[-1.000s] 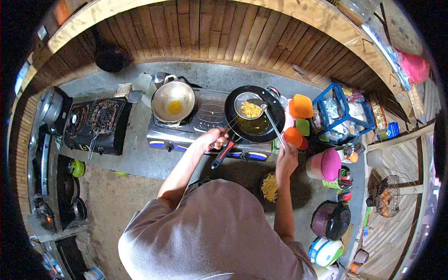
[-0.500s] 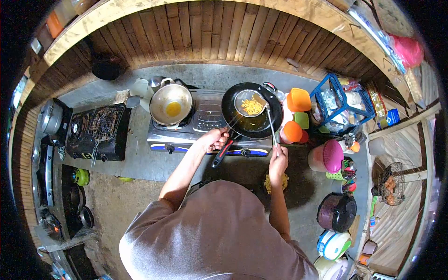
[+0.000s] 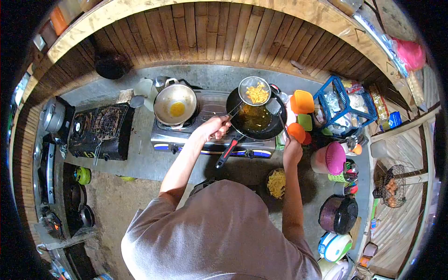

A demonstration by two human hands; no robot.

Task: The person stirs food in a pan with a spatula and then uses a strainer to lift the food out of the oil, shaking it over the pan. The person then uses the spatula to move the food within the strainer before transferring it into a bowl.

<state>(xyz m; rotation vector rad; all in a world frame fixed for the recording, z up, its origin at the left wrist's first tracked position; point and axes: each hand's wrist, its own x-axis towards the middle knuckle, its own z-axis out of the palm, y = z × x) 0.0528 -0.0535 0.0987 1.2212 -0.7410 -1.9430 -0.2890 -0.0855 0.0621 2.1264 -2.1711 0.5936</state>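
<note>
My left hand (image 3: 215, 128) is closed round the handle of a wire strainer (image 3: 245, 88), which holds yellow fried pieces (image 3: 257, 93) above the far part of a black frying pan (image 3: 237, 126). Dark oil (image 3: 254, 117) lies in the pan with a few small bits in it. My right hand (image 3: 292, 148) grips the handle of a spatula (image 3: 273, 107), its flat grey blade over the pan's right side. Below the right hand's wrist, a bowl of yellow pieces (image 3: 276, 183) sits in shadow on the counter.
On the gas stove (image 3: 212, 147), a pale wok (image 3: 175, 103) with yellow liquid stands left of the pan. Orange containers (image 3: 302, 101), a blue basket (image 3: 345, 112) and a pink-lidded tub (image 3: 335, 157) crowd the right. A second, black stove (image 3: 100, 130) is farther left.
The strainer has risen away from the oil toward the pan's far edge. My right hand has moved right with the spatula, uncovering the bowl of yellow pieces.
</note>
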